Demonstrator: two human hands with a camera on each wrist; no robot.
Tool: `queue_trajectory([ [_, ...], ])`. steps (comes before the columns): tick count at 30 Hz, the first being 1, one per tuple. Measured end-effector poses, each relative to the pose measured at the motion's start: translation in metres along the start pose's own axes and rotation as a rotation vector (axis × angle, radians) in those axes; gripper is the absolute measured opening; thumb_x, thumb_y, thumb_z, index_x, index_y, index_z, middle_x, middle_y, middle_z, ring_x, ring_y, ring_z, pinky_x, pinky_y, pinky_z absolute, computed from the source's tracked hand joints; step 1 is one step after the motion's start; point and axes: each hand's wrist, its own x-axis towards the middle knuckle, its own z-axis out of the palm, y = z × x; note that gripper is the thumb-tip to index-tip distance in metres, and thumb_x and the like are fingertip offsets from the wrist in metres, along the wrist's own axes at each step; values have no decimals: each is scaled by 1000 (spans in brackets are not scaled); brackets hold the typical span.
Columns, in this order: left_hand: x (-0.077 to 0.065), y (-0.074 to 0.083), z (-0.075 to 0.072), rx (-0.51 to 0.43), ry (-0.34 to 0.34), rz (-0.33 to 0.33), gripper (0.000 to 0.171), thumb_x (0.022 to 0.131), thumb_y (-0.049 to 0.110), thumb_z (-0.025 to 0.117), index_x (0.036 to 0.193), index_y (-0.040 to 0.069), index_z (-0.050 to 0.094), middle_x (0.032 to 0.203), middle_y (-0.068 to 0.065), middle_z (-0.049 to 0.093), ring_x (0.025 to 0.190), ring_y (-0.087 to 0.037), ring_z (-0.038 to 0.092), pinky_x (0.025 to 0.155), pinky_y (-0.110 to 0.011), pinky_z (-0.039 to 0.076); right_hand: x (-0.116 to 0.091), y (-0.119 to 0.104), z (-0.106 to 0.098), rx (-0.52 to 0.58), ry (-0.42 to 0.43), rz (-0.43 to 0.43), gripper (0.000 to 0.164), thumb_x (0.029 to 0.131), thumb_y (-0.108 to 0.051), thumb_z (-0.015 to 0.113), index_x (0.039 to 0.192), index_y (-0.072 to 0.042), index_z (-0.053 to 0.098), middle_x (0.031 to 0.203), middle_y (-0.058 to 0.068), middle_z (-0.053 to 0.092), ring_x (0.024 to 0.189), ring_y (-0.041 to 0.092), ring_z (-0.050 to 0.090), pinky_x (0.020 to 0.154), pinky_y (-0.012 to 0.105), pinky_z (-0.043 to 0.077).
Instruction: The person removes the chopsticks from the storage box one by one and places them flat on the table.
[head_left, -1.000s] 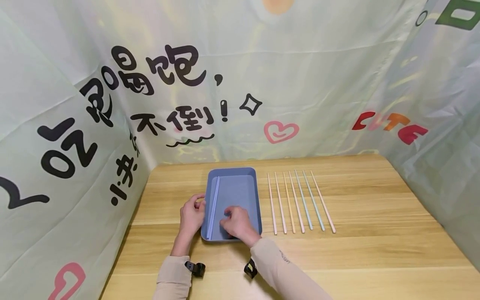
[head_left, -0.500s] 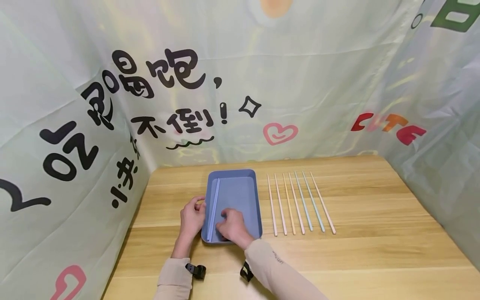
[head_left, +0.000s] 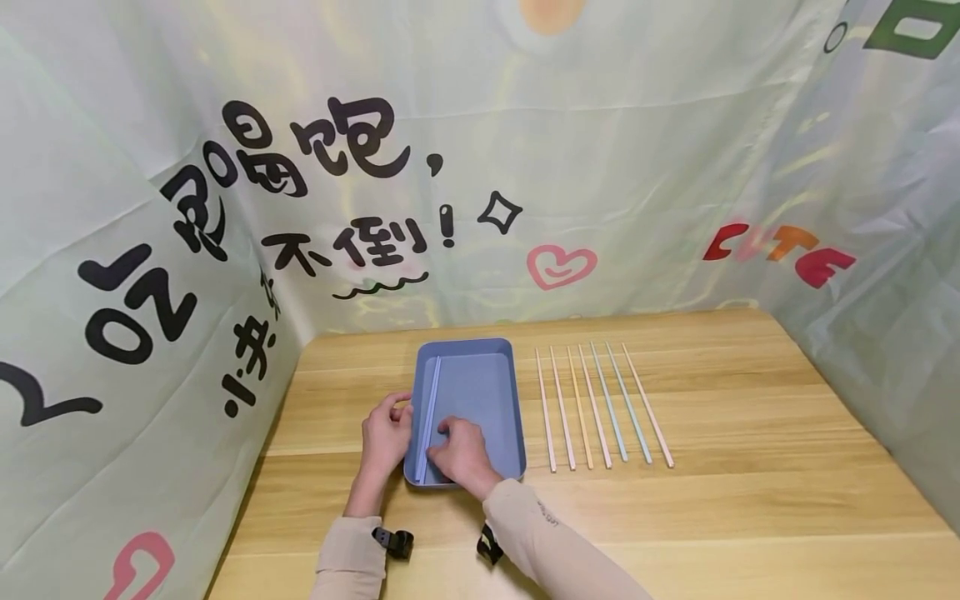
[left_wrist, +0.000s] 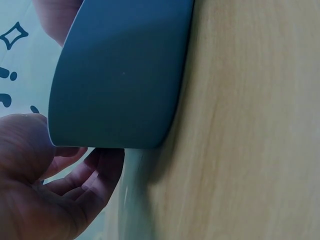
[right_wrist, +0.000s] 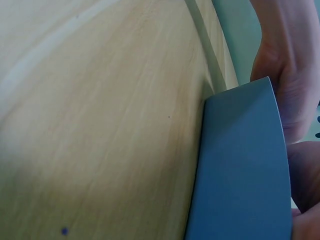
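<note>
A blue rectangular tray (head_left: 480, 383) sits on the wooden table, with a pair of purple chopsticks (head_left: 430, 408) lying lengthwise along its left wall. My left hand (head_left: 386, 433) holds the tray's left side. In the left wrist view, the left fingers (left_wrist: 107, 175) meet the end of the tray wall, with the thumb up near the rim. Inside the tray's near half is my right hand (head_left: 463, 454), fingers bent loosely and tips right beside the purple chopsticks. Its fingertips are partly hidden by the hand itself; in the right wrist view the tray wall covers them.
Right of the tray, several chopsticks in pink, yellow and blue lie side by side, among them a yellow chopstick (head_left: 581, 408) and a blue chopstick (head_left: 630, 404). Printed fabric (head_left: 637, 167) encloses the table (head_left: 750, 483) at the back and sides.
My right hand has shifted left across the tray floor, up to the purple chopsticks. The left hand stays at the tray's left side, and the chopsticks keep their places.
</note>
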Motion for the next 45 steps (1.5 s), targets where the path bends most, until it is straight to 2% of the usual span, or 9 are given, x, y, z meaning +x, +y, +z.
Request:
queue_trajectory([
  [6, 0, 0, -1, 5, -2, 0, 25, 99, 5, 68, 124, 4, 74, 81, -11, 73, 71, -15, 67, 66, -29, 53, 1, 0, 0, -9, 3, -8, 27, 82, -1, 81, 105, 8, 72, 95, 23, 76, 78, 28, 69, 71, 39, 59],
  [15, -1, 2, -1, 5, -3, 0, 25, 99, 5, 68, 124, 3, 74, 81, -12, 73, 71, -15, 67, 66, -29, 53, 1, 0, 3, -4, -3, 21, 29, 83, -9, 86, 104, 6, 72, 97, 21, 75, 84, 29, 70, 69, 37, 59],
  [21, -2, 2, -1, 1, -10, -17, 25, 100, 5, 68, 124, 3, 74, 80, -11, 71, 70, -14, 65, 66, -29, 52, 1, 0, 4, -16, 1, 28, 28, 82, -7, 85, 104, 4, 71, 96, 20, 76, 82, 28, 70, 68, 37, 59],
  [25, -1, 2, -1, 4, 0, -8, 25, 99, 5, 69, 124, 3, 74, 79, -10, 71, 69, -14, 64, 64, -28, 51, 1, -1, 2, -17, -5, 35, 26, 81, -5, 81, 104, 4, 71, 92, 19, 75, 78, 27, 70, 67, 37, 59],
  [30, -1, 2, -1, 9, 6, 1, 25, 99, 5, 69, 123, 3, 74, 78, -10, 71, 69, -13, 65, 63, -27, 51, 1, -3, 1, -11, -14, 45, 27, 82, -7, 83, 103, 4, 70, 93, 19, 74, 80, 27, 69, 69, 39, 59],
  [36, -1, 0, 0, 11, -2, 0, 25, 99, 5, 69, 123, 3, 74, 78, -10, 70, 68, -13, 63, 62, -27, 50, 1, -2, 0, -15, -1, 33, 24, 78, 2, 80, 99, 5, 71, 92, 21, 74, 81, 29, 71, 69, 38, 60],
  [45, -1, 1, -1, 13, -4, -4, 25, 99, 6, 68, 124, 4, 74, 79, -10, 71, 68, -13, 64, 63, -27, 51, 2, -2, 2, -24, 2, 42, 32, 74, 1, 83, 102, 5, 69, 93, 20, 74, 81, 27, 67, 67, 36, 58],
])
